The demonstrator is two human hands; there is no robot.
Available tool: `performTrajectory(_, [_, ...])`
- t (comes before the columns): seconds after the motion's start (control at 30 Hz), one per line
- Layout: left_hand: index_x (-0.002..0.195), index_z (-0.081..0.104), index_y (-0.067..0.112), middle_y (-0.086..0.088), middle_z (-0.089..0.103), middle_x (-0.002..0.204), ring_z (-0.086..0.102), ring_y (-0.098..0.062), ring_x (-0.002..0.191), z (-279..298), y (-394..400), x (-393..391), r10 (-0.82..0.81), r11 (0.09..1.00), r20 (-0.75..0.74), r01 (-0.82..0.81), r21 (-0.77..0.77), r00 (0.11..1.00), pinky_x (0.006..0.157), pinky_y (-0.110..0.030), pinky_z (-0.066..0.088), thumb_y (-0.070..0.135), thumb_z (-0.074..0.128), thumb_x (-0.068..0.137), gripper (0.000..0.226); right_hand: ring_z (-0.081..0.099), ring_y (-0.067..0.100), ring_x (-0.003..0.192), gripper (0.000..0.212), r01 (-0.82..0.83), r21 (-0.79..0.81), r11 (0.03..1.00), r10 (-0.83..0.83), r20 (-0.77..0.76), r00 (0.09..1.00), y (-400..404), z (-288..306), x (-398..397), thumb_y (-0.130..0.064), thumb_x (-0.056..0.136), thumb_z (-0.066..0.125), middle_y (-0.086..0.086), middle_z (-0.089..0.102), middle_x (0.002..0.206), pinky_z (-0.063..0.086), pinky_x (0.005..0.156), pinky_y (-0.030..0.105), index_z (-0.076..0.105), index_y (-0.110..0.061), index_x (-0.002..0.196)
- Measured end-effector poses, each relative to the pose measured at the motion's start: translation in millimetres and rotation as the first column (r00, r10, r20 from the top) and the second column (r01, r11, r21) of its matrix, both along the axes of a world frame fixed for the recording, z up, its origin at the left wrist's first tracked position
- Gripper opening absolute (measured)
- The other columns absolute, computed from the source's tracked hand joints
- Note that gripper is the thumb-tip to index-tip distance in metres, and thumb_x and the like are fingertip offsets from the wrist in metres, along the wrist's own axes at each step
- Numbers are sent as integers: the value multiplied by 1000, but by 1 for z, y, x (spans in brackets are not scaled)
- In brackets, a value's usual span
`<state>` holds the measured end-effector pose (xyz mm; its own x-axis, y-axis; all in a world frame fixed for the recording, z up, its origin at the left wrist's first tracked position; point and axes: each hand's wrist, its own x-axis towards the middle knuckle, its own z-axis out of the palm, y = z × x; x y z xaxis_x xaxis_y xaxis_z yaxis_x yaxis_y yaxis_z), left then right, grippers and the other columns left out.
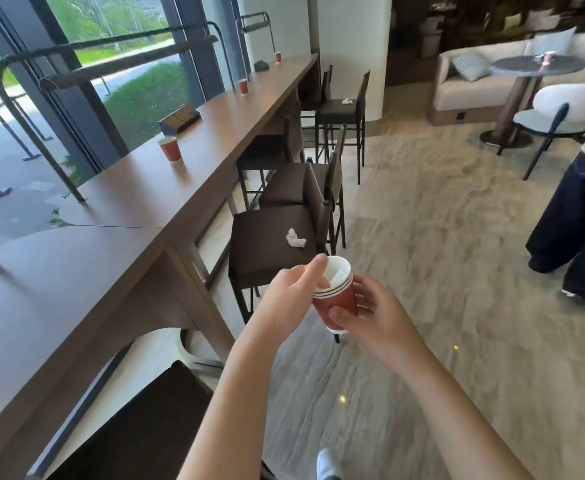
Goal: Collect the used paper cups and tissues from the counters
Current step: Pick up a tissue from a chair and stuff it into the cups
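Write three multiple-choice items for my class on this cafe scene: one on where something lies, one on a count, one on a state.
1. Where does the crumpled white tissue lie?
A. On the dark brown stool seat
B. On the long brown wooden counter
C. On the floor

2. How many single red paper cups stand on the counter?
A. One
B. Three
C. Five

3. What is the right hand doing?
A. Hanging idle
B. Pressing flat on the counter
C. Gripping the stack of red paper cups

Answers:
1 A: the tissue rests on the seat cushion beside the counter.
2 B: a near cup, a middle cup and a far cup stand apart along it.
3 C: its thumb and fingers curl round the stack, while the left hand reaches into the top cup's mouth, where white tissue shows.
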<state>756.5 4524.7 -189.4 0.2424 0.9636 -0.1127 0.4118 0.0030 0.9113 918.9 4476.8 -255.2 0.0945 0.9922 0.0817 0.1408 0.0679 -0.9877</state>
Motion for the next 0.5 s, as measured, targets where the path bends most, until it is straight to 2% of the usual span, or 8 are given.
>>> performTrajectory(0.07, [78,76,18,1,73,91,62,-4,77,-3,20,9,-34,999,-63,36,34,997,69,-22,47,49,57,98,41,69,3,107,59,8,6,1000,-8,12,1000,17,2,7,-41,69,79,-15,73,115,54,87,21,62,-36,126])
performTrajectory(0.13, [81,78,19,3,74,87,60,0,71,-3,43,15,-69,993,-76,76,87,995,65,-23,49,41,66,94,27,69,5,107,60,15,9,1000,-15,24,1000,36,2,13,-39,70,79,-11,73,116,54,88,22,62,-32,127])
performTrajectory(0.2, [80,77,29,12,72,82,60,6,70,-1,66,20,-69,992,-2,69,102,998,61,-14,48,34,75,86,8,68,6,108,58,18,6,1000,-19,41,999,54,4,19,-36,73,79,-9,73,117,54,92,23,62,-30,128])
performTrajectory(0.27, [79,75,34,12,73,91,63,6,76,1,92,27,-77,992,71,69,106,994,70,-17,51,32,76,79,2,68,6,108,55,36,2,999,-36,43,998,72,7,26,-34,74,78,-10,73,117,54,94,25,62,-33,126])
performTrajectory(0.33, [82,77,33,10,76,96,67,4,82,-1,117,38,-110,990,70,103,101,991,80,-25,53,34,73,83,4,68,8,110,54,69,-3,998,-68,54,996,91,12,34,-36,74,78,-10,73,117,54,96,28,61,-36,125])
performTrajectory(0.4, [84,79,25,-1,77,93,66,-3,77,-2,138,50,-160,985,34,158,71,986,76,-26,51,46,64,88,26,68,9,109,50,103,-2,995,-102,63,993,110,16,41,-34,73,77,-11,73,116,54,96,29,62,-41,121])
performTrajectory(0.47, [82,79,19,-11,77,93,62,-9,77,-5,158,60,-171,985,-2,171,27,985,67,-12,44,55,56,94,44,69,6,107,47,135,5,991,-135,69,988,126,16,48,-32,73,77,-14,73,113,53,93,26,62,-44,116])
performTrajectory(0.5, [79,79,20,-6,78,89,62,-7,77,-7,168,64,-161,987,-11,161,4,987,60,-3,39,56,53,98,48,69,5,106,47,146,6,989,-146,74,986,133,15,50,-32,73,76,-15,73,113,53,92,24,62,-44,117])
